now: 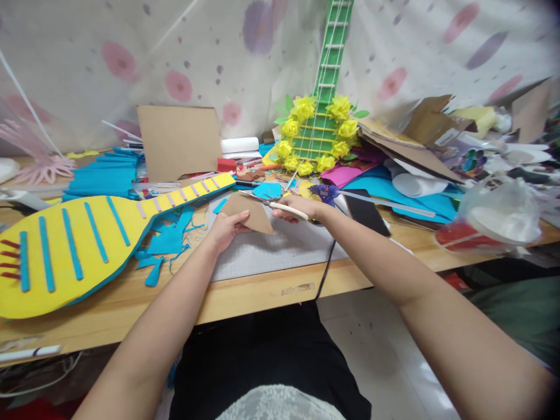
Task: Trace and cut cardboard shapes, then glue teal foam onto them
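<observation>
My left hand (231,229) is closed on a piece of brown cardboard (257,217), its thumb lying on top. In my right hand (295,208) is a pair of scissors (289,210) with pale handles. The scissor blades reach left to the cardboard's upper edge; whether they are parted I cannot tell. Both hands are above a grey cutting mat (280,256) on the wooden table. A blue paper scrap (268,191) lies just behind the blades.
A yellow paper instrument (83,251) with blue strips lies left. Behind stands a green one (330,70) ringed by yellow paper flowers. A purple glue gun (324,193), a black phone (367,213) and a red-and-white bucket (485,230) are on the right. Blue scraps (168,236) litter the left.
</observation>
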Tool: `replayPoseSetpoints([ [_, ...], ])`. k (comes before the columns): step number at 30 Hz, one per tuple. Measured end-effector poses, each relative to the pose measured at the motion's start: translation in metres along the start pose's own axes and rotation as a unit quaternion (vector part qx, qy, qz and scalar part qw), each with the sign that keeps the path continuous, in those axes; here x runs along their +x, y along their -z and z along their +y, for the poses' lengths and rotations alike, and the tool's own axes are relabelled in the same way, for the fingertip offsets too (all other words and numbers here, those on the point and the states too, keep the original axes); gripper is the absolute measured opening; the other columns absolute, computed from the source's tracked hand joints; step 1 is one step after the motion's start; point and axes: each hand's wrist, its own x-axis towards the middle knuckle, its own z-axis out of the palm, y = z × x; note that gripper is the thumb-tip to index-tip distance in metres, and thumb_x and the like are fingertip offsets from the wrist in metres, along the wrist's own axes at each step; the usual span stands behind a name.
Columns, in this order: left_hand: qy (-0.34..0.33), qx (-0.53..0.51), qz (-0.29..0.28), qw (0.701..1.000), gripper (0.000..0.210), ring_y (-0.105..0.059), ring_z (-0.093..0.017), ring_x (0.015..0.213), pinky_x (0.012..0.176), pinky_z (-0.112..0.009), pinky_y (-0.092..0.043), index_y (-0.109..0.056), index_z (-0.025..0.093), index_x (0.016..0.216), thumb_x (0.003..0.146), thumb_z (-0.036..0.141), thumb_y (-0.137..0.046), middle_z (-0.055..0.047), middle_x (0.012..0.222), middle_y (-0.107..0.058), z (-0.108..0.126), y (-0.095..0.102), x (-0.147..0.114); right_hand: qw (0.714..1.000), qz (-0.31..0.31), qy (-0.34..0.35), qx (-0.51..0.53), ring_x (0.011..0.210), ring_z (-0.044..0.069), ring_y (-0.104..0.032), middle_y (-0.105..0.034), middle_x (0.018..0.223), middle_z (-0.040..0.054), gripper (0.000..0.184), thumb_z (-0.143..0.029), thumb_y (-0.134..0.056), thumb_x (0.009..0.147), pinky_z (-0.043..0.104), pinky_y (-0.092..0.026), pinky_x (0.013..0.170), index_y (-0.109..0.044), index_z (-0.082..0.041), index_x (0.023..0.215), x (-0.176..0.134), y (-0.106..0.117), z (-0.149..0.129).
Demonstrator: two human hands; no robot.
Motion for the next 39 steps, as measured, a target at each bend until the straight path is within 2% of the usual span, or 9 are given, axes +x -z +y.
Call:
replayPoseSetpoints([
  [8,0.0,0.003,-0.016,1.0,0.047,-0.067,-0.021,0.072,0.054,-0.03,-0.057,-0.061,0.014,0.102,0.057,0.019,-0.077,-0.01,0.093,-0.069,-0.001,0.003,0.001,1.0,0.015,-0.019,-0.014,0.037,0.003,-0.037,-0.039,0.044,-0.0067,0.052,-0.058,-0.07,0.063,0.019,-0.028,0.037,-0.04,-0.016,0.056,-0.003,0.001,-0.004],
  [14,0.007,0.007,-0.017,1.0,0.05,-0.067,-0.021,0.075,0.057,-0.032,-0.058,-0.06,0.013,0.104,0.057,0.02,-0.077,-0.01,0.095,-0.069,0.0,0.002,0.0,0.999,0.026,-0.024,-0.039,0.037,0.005,-0.039,-0.042,0.044,-0.0056,0.05,-0.059,-0.068,0.063,0.02,-0.029,0.037,-0.043,-0.016,0.056,-0.003,0.003,0.0],
  [21,0.015,0.004,-0.014,1.0,0.049,-0.066,-0.02,0.07,0.053,-0.029,-0.057,-0.061,0.012,0.098,0.053,0.019,-0.079,-0.008,0.087,-0.069,0.001,-0.003,0.0,0.997,-0.025,0.04,-0.065,0.042,0.005,-0.041,-0.043,0.048,-0.0048,0.051,-0.062,-0.062,0.069,0.019,-0.031,0.041,-0.044,-0.015,0.06,0.004,0.003,0.002],
  [26,0.016,0.01,-0.011,1.0,0.049,-0.065,-0.02,0.069,0.054,-0.03,-0.056,-0.062,0.012,0.099,0.053,0.019,-0.079,-0.008,0.086,-0.069,0.001,-0.003,-0.001,0.999,-0.023,0.013,-0.019,0.042,0.004,-0.037,-0.038,0.05,-0.0076,0.051,-0.062,-0.063,0.068,0.019,-0.031,0.04,-0.044,-0.015,0.068,0.011,0.0,-0.001],
  [33,0.019,0.02,-0.014,1.0,0.055,-0.065,-0.021,0.072,0.056,-0.032,-0.057,-0.061,0.014,0.104,0.052,0.019,-0.08,-0.008,0.092,-0.069,-0.001,0.001,0.0,1.0,-0.011,-0.016,-0.004,0.039,0.002,-0.035,-0.037,0.048,-0.0086,0.049,-0.057,-0.067,0.068,0.017,-0.027,0.038,-0.041,-0.016,0.068,0.006,0.001,-0.003],
  [39,0.019,0.032,-0.032,0.999,0.05,-0.066,-0.02,0.071,0.056,-0.03,-0.056,-0.061,0.013,0.101,0.055,0.021,-0.079,-0.008,0.089,-0.068,-0.005,0.005,0.003,0.999,-0.006,-0.032,0.002,0.038,0.002,-0.035,-0.038,0.046,-0.0084,0.05,-0.056,-0.071,0.064,0.018,-0.027,0.037,-0.039,-0.016,0.062,0.004,0.002,-0.005],
])
